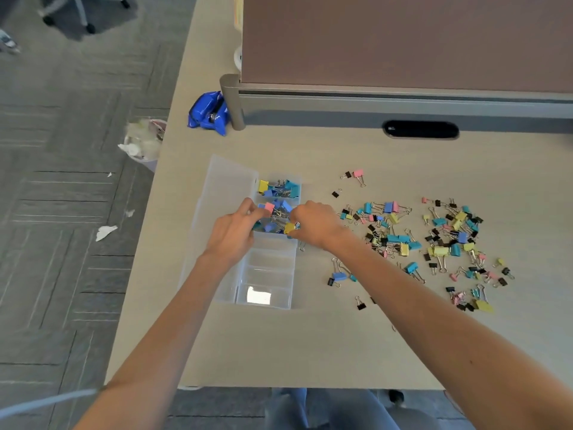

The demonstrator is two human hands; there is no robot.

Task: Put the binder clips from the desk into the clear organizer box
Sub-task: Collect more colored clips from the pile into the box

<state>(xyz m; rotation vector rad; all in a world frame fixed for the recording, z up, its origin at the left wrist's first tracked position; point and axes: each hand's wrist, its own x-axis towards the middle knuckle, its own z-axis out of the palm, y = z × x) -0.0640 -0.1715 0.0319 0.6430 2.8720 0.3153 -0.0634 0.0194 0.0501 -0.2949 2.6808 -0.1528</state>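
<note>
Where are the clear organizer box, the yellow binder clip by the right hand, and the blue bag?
clear organizer box [269, 276]: head view, bare floor of an empty compartment.
yellow binder clip [290, 228]: head view, its yellow body.
blue bag [208, 114]: head view, middle of the crumpled plastic.

The binder clips [398, 238] are blue, turquoise, yellow, pink and black; the box [269, 275] is clear, the desk [310, 342] beige, the carpet [62, 187] grey-striped
</note>
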